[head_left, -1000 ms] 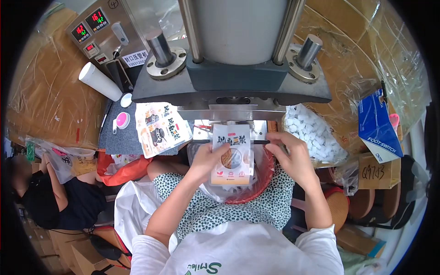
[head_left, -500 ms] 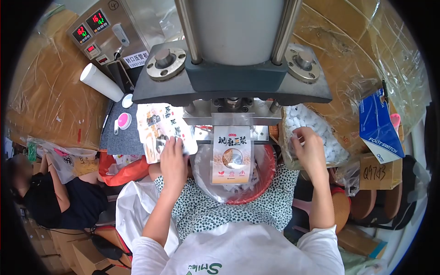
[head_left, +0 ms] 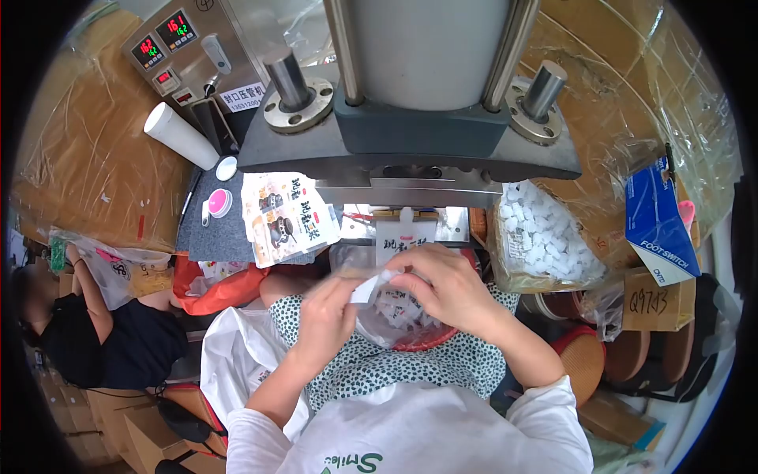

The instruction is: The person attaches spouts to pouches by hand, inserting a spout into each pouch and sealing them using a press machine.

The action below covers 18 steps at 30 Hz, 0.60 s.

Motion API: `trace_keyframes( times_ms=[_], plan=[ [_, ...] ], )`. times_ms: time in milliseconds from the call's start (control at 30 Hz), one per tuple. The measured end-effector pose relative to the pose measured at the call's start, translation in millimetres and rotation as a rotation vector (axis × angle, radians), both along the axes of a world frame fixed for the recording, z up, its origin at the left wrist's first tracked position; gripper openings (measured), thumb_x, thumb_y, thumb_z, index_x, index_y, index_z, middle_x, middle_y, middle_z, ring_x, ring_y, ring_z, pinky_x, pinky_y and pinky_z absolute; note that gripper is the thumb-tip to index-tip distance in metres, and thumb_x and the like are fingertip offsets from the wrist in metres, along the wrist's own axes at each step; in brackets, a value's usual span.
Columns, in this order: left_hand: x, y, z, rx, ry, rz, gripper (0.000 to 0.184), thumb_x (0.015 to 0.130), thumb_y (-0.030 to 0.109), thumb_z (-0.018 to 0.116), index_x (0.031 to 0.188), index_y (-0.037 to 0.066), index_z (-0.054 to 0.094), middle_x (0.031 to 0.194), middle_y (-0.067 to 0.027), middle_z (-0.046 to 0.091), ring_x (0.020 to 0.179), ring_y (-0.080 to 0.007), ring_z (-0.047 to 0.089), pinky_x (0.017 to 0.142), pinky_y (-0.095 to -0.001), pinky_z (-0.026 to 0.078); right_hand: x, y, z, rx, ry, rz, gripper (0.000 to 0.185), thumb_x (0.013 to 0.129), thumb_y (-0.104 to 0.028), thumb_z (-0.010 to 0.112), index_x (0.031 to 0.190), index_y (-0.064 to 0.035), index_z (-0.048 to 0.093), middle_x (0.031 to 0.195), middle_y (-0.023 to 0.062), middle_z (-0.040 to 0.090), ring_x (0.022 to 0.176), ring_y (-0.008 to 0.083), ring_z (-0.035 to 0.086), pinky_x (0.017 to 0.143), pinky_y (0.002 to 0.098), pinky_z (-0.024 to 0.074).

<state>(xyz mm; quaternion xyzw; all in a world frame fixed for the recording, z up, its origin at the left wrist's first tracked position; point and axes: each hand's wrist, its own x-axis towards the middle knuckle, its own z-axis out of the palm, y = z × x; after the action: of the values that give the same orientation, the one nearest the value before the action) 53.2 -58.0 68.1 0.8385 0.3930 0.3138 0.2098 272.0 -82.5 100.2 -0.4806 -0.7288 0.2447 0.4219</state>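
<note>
Both hands meet in front of the press. My left hand (head_left: pixel 325 320) grips a white pouch (head_left: pixel 365 291), seen nearly edge-on. Pinched in my right hand (head_left: pixel 452 288) is a small white spout (head_left: pixel 387 276), held at the pouch's top edge; whether it is inside the opening I cannot tell. Behind my fingers, a printed pouch (head_left: pixel 401 237) with a white spout hangs at the jaws of the press (head_left: pixel 410 193), its lower part hidden. Left of it lies a stack of printed pouches (head_left: pixel 288 217).
A box of white spouts (head_left: pixel 545 237) stands at right. A red basin (head_left: pixel 426 340) with a clear liner and pouches sits below my hands. A control box (head_left: pixel 170 43), white cup (head_left: pixel 180 136) and pink-lidded jar (head_left: pixel 218 203) are at left. Another person (head_left: pixel 103 340) sits far left.
My left hand has come from the pouch stack with a pouch, my right from the spout box with a spout. The press posts stand taller, and the hanging pouch's spout now shows.
</note>
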Motion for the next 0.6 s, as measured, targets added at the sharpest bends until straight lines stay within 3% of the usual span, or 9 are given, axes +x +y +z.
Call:
trace_keyframes(
  times_ms=[167, 200, 300, 367, 433, 500, 567, 600],
  plan=[
    [33.2, 12.9, -14.3, -0.699, -0.093, -0.001, 0.019, 0.091, 0.010, 0.065, 0.104, -0.004, 0.068, 0.086, -0.0131, 0.071, 0.073, -0.0145, 0.067, 0.066, -0.0300, 0.051, 19.0, -2.1, -5.4, -0.178, 0.167, -0.212, 0.025, 0.087, -0.008, 0.068, 0.111, -0.0003, 0.065, 0.100, 0.0169, 0.069, 0.088, 0.0286, 0.070, 0.076, 0.0391, 0.0550],
    [40.1, 17.1, -16.6, -0.648, -0.204, -0.035, 0.023, 0.094, 0.016, 0.065, 0.101, -0.005, 0.069, 0.082, -0.0105, 0.072, 0.073, -0.0093, 0.065, 0.065, -0.0277, 0.051, 22.8, -2.9, -4.5, -0.138, 0.175, -0.286, 0.024, 0.087, -0.008, 0.068, 0.110, 0.0003, 0.066, 0.101, 0.0173, 0.069, 0.088, 0.0282, 0.070, 0.076, 0.0384, 0.0551],
    [54.3, 44.9, -36.4, -1.092, -0.473, 0.008, 0.024, 0.095, 0.015, 0.064, 0.102, -0.007, 0.069, 0.090, -0.0100, 0.072, 0.078, -0.0105, 0.066, 0.066, -0.0266, 0.053, 44.0, -11.6, -3.4, -0.110, 0.033, -0.377, 0.026, 0.087, -0.007, 0.069, 0.110, 0.0022, 0.065, 0.103, 0.0193, 0.069, 0.087, 0.0301, 0.070, 0.076, 0.0379, 0.0551],
    [64.2, 56.3, -38.9, -1.189, -0.599, 0.034, 0.026, 0.096, 0.015, 0.063, 0.106, -0.008, 0.066, 0.096, -0.0096, 0.070, 0.080, -0.0113, 0.067, 0.068, -0.0269, 0.055, 53.9, -24.9, 9.7, -0.208, -0.094, -0.400, 0.029, 0.086, -0.007, 0.070, 0.112, 0.0022, 0.065, 0.104, 0.0198, 0.068, 0.089, 0.0325, 0.069, 0.078, 0.0385, 0.0546],
    [68.6, 62.0, -28.7, -1.306, -0.655, 0.069, 0.027, 0.096, 0.015, 0.063, 0.110, -0.008, 0.065, 0.098, -0.0099, 0.070, 0.082, -0.0113, 0.067, 0.070, -0.0272, 0.055, 74.2, -28.5, 1.6, -0.067, -0.374, -0.584, 0.025, 0.082, -0.007, 0.070, 0.105, 0.0019, 0.065, 0.095, 0.0197, 0.068, 0.086, 0.0371, 0.067, 0.077, 0.0430, 0.0530],
    [64.5, 63.1, -43.1, -1.201, -0.560, 0.067, 0.029, 0.098, 0.021, 0.062, 0.105, -0.007, 0.065, 0.094, -0.0093, 0.070, 0.078, -0.0120, 0.066, 0.070, -0.0284, 0.053, 92.7, -29.0, -5.8, -0.027, -0.663, -0.831, 0.021, 0.081, -0.006, 0.069, 0.100, 0.0017, 0.065, 0.090, 0.0197, 0.068, 0.084, 0.0385, 0.066, 0.076, 0.0457, 0.0521],
    [56.5, 62.0, -51.4, -1.019, -0.455, 0.054, 0.032, 0.098, 0.026, 0.062, 0.098, -0.005, 0.066, 0.087, -0.0088, 0.071, 0.074, -0.0129, 0.065, 0.068, -0.0285, 0.051, 104.8, -30.6, -29.3, -0.156, -0.660, -0.811, 0.019, 0.081, -0.005, 0.068, 0.098, 0.0017, 0.064, 0.089, 0.0202, 0.068, 0.083, 0.0392, 0.066, 0.075, 0.0480, 0.0511],
    [45.4, 68.7, -53.8, -0.840, -0.393, 0.146, 0.034, 0.098, 0.027, 0.062, 0.104, -0.007, 0.063, 0.092, -0.0116, 0.070, 0.077, -0.0160, 0.065, 0.071, -0.0303, 0.051, 110.2, -28.3, -34.8, -0.212, -0.660, -0.798, 0.018, 0.081, -0.004, 0.067, 0.097, 0.0017, 0.063, 0.089, 0.0205, 0.067, 0.083, 0.0396, 0.065, 0.075, 0.0492, 0.0506]
  ],
)
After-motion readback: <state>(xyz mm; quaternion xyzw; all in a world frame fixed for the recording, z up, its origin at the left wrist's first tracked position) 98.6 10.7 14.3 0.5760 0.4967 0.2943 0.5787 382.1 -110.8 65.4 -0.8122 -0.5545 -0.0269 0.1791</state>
